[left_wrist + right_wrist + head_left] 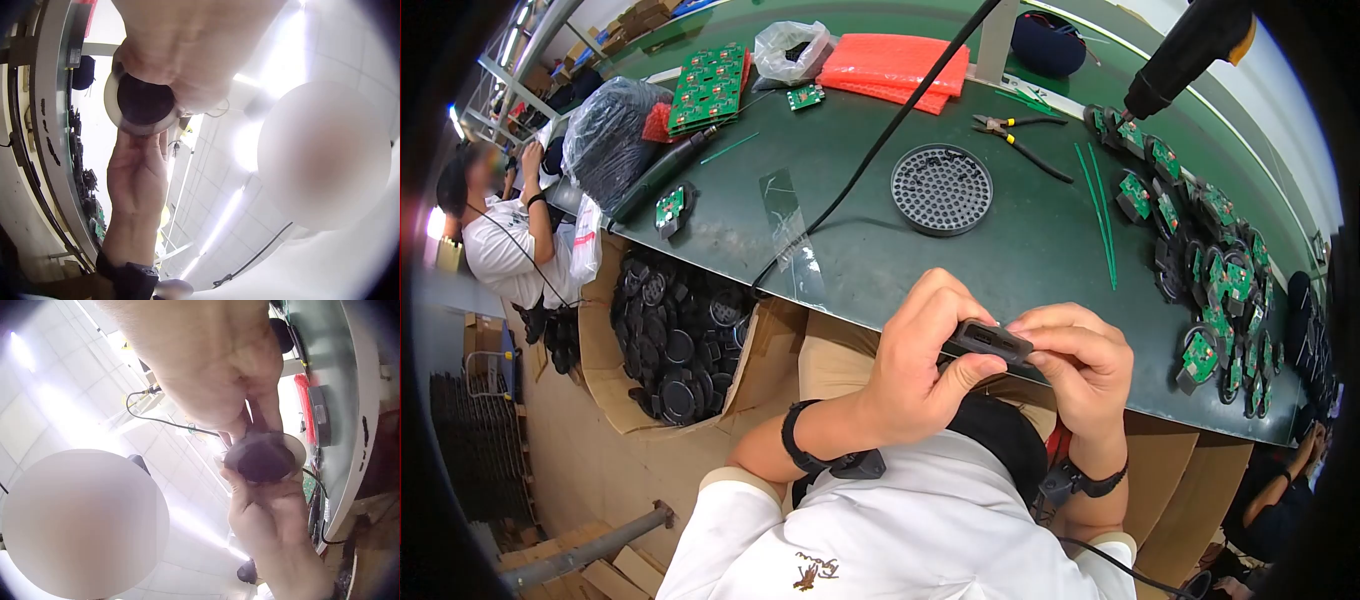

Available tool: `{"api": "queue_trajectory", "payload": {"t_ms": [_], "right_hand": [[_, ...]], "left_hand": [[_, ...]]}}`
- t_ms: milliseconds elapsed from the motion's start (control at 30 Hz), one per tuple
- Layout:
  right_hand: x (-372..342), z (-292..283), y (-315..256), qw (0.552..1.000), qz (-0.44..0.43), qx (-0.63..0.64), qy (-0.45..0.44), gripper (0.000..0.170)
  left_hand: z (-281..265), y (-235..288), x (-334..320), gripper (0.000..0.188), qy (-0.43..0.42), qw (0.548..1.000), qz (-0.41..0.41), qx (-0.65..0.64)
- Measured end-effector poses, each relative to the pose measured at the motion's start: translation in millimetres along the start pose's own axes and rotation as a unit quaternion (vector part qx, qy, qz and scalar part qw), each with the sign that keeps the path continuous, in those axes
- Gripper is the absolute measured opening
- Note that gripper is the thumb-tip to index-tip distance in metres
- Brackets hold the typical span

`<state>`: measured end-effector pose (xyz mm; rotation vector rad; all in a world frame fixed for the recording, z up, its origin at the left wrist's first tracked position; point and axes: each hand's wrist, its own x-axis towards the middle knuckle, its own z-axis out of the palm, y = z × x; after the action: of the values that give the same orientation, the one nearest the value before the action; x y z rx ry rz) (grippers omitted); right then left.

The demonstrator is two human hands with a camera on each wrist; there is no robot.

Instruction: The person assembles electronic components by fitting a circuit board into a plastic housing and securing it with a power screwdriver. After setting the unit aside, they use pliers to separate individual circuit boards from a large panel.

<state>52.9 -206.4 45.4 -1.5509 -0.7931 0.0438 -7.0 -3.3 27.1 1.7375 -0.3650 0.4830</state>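
Both hands hold one round black plastic housing in front of the body, at the bench's near edge. The left hand grips its left end, fingers behind and thumb along the near side. At the other end, the right hand pinches it between thumb and fingertips. The head view shows the housing edge-on, with a slot-like opening in its side. From below, the left wrist view shows the housing as a dark disc with a paler rim, fingers at opposite edges. The right wrist view shows the same dark face of the housing.
On the green bench stand a round tray of small black parts, pliers and green strips. Housings with circuit boards crowd the right. An electric screwdriver hangs above. A carton of black parts is lower left.
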Motion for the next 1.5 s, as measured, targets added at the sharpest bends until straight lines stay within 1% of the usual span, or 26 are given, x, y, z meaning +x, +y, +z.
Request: {"api": "queue_trajectory", "payload": {"t_ms": [33,100,167,233,300,367,433,467,533,567,633,700,767,833,1067,1333,1367,1433,1467,1500], "right_hand": [[1.3,0.0,0.9,1.000,0.000,0.000,0.000,0.021],[3.2,0.3,2.2,0.999,-0.030,-0.017,0.000,0.025],[4.6,-0.5,0.7,1.000,-0.022,-0.013,-0.002,0.025],[5.4,-0.4,1.2,1.000,-0.013,-0.009,-0.005,0.025],[5.4,0.4,3.6,0.997,-0.074,-0.035,0.001,0.023],[4.6,1.3,-2.7,0.995,-0.087,-0.056,0.006,0.022],[2.8,3.0,-5.4,0.992,-0.099,-0.077,0.011,0.021],[2.0,3.8,-5.3,0.990,-0.112,-0.084,0.025,0.020],[1.1,4.7,-5.9,0.987,-0.125,-0.090,0.038,0.020],[1.0,5.2,-6.6,0.986,-0.131,-0.096,0.042,0.020],[1.1,5.3,-6.9,0.984,-0.138,-0.103,0.048,0.020],[-0.1,5.5,-6.7,0.983,-0.145,-0.100,0.051,0.020],[-0.4,5.3,-7.2,0.983,-0.146,-0.099,0.052,0.020],[-1.0,5.6,-7.7,0.983,-0.147,-0.099,0.053,0.020],[-0.1,7.9,-5.7,0.984,-0.146,-0.084,0.058,0.021],[1.9,7.5,-2.7,0.983,-0.153,-0.087,0.052,0.021],[3.4,6.0,-2.7,0.985,-0.140,-0.099,0.036,0.021],[5.5,2.9,-4.8,0.986,-0.127,-0.110,0.021,0.022],[6.9,1.2,-6.8,0.987,-0.109,-0.114,0.001,0.023],[7.7,-0.3,-6.7,0.989,-0.092,-0.118,-0.019,0.024]], "left_hand": [[-0.4,-0.7,0.0,0.039,-0.002,1.000,0.007,0.008],[0.0,-1.3,-1.0,0.039,0.000,1.000,0.006,0.006],[0.6,-1.6,-0.7,0.039,0.002,1.000,0.006,0.003],[0.7,-1.7,0.0,0.038,-0.006,0.999,0.029,0.021],[0.6,-1.3,0.3,0.037,-0.007,0.999,0.041,0.024],[1.4,1.1,1.4,0.037,-0.009,0.998,0.053,0.026],[3.4,6.5,3.9,0.036,0.013,0.998,0.050,-0.027],[2.1,6.9,5.5,0.036,0.013,0.998,0.050,-0.027],[-1.5,6.7,9.1,0.037,-0.015,0.995,0.100,-0.001],[0.1,7.3,8.5,0.037,-0.015,0.995,0.100,-0.001],[5.8,8.1,7.7,0.034,0.029,0.996,0.076,-0.032],[6.7,9.1,7.6,0.034,0.030,0.996,0.072,-0.037],[5.5,9.1,8.5,0.033,0.031,0.996,0.068,-0.043],[-0.3,8.8,9.6,0.037,-0.016,0.995,0.093,-0.015],[-3.2,10.6,10.8,0.038,-0.016,0.994,0.106,-0.001],[-2.3,2.5,8.1,0.038,-0.001,0.991,0.135,0.009],[-1.0,-0.1,8.2,0.038,-0.001,0.991,0.135,0.009],[4.9,-8.2,9.5,0.032,0.042,0.988,0.147,0.014],[8.3,-15.4,9.4,0.032,0.041,0.988,0.147,0.014],[12.1,-24.8,8.4,0.031,0.051,0.985,0.166,0.020]]}}
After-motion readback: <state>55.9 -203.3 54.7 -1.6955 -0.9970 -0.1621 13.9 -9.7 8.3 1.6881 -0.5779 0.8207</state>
